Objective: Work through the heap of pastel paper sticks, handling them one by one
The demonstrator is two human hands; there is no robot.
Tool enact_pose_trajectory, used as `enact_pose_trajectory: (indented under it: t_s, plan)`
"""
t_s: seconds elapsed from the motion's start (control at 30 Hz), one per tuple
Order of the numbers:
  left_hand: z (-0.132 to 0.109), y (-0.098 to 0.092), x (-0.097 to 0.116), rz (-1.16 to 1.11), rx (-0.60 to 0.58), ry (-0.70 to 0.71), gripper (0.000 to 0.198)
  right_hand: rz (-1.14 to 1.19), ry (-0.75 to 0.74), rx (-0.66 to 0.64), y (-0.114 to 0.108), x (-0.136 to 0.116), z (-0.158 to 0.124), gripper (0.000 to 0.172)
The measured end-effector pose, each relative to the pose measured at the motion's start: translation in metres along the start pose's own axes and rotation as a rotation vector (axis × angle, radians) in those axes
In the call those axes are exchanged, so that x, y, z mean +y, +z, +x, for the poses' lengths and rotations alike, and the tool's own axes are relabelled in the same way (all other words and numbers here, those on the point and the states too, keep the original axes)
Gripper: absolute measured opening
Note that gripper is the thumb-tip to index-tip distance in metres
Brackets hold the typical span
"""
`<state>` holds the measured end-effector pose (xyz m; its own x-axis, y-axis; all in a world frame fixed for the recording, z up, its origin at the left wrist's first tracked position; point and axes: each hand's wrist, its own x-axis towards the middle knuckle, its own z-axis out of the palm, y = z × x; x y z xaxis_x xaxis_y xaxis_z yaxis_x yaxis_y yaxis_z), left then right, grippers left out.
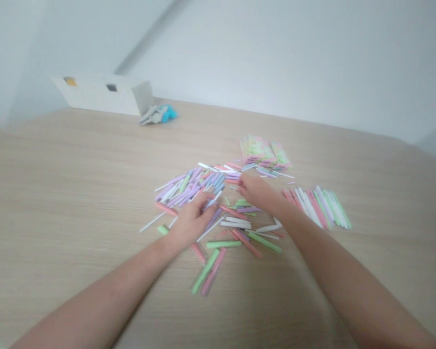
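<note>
Slim pastel sticks in purple, white, green, blue and pink lie in a loose heap (183, 186) in the middle of the table. My left hand (192, 220) rests over the front of this heap, fingers curled in; a thin white stick (215, 198) lies by its fingertips, and blur hides whether it is gripped. To the right, my right hand (256, 191) is closed in a pinch just above the sticks. What it holds, if anything, is too small to make out. Green and pink sticks (206, 270) are scattered nearer to me, between my forearms.
A neat row of white, pink and green sticks (318, 207) lies beyond my right wrist. Behind the heap are stacks of printed pastel packets (263, 150). A white box (103, 94) and a crumpled grey and blue item (160, 114) stand far left, near the wall.
</note>
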<state>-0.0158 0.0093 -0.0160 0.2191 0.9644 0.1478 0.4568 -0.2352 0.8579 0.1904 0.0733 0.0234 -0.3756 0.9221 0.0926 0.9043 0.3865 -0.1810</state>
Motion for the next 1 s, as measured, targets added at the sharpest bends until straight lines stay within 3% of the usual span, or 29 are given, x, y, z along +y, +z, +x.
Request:
enact_pose_trajectory:
  t_s: [0.1, 0.23, 0.4, 1.0]
  plan:
    - [-0.001, 0.000, 0.000, 0.021, -0.049, 0.051, 0.028, 0.160, 0.017, 0.074, -0.008, -0.004, -0.012, 0.018]
    - [-0.004, 0.000, 0.006, -0.023, -0.162, 0.155, 0.028, 0.783, 0.148, 0.273, -0.010, -0.011, -0.041, 0.021]
    - [-0.008, 0.000, 0.012, -0.044, -0.203, 0.194, 0.028, 1.159, 0.139, 0.305, 0.000, -0.014, -0.067, 0.018]
    - [-0.009, 0.000, 0.009, -0.111, -0.336, 0.248, 0.030, 1.185, 0.105, 0.200, 0.004, -0.017, -0.077, 0.011]
